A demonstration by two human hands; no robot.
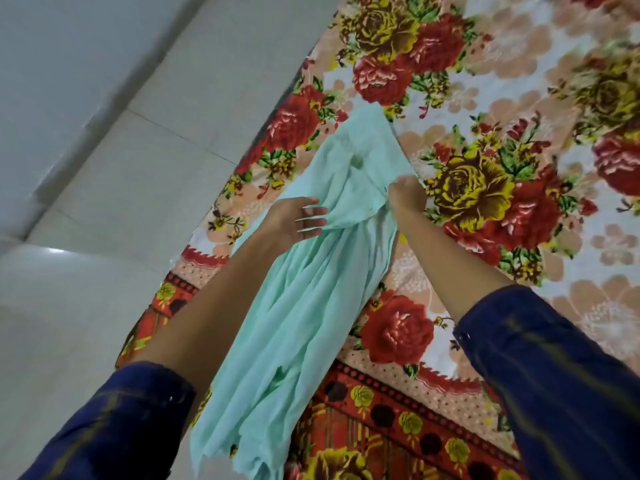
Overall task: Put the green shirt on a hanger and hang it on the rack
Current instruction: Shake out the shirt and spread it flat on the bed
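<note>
While you lean over the bed, the head view records the following.

Green shirt: the pale green shirt [311,306] is lifted between your two hands above the floral blanket [502,98]. Its upper part is gathered at your hands; a pointed fold runs on toward the far side; the long lower part hangs in soft pleats toward you, the ragged hem ending at the near edge of the view.

Left hand: your left hand [298,220] reaches in from the left, fingers straight and spread, the fingertips touching a fold of the shirt. Nothing is clasped; the hand is released and flat against the cloth.

Right hand: your right hand [407,199] is on the right side of the shirt, fingers curled inward and pinching the gathered fabric near its upper edge. It is grasping the shirt.

Sleeves: dark blue cuffs, the left sleeve [121,427] and the right sleeve [554,375], are pushed back, forearms bare.

Blanket: red and yellow roses on a pale ground, with a red patterned border [398,410] along the near side. It fills the right and centre of the view, under the shirt.

Floor: pale tiles [104,168] lie to the left of the blanket, with a grey wall base at far left.

Contact with blanket: whether the shirt's far tip touches the blanket cannot be told.
</note>
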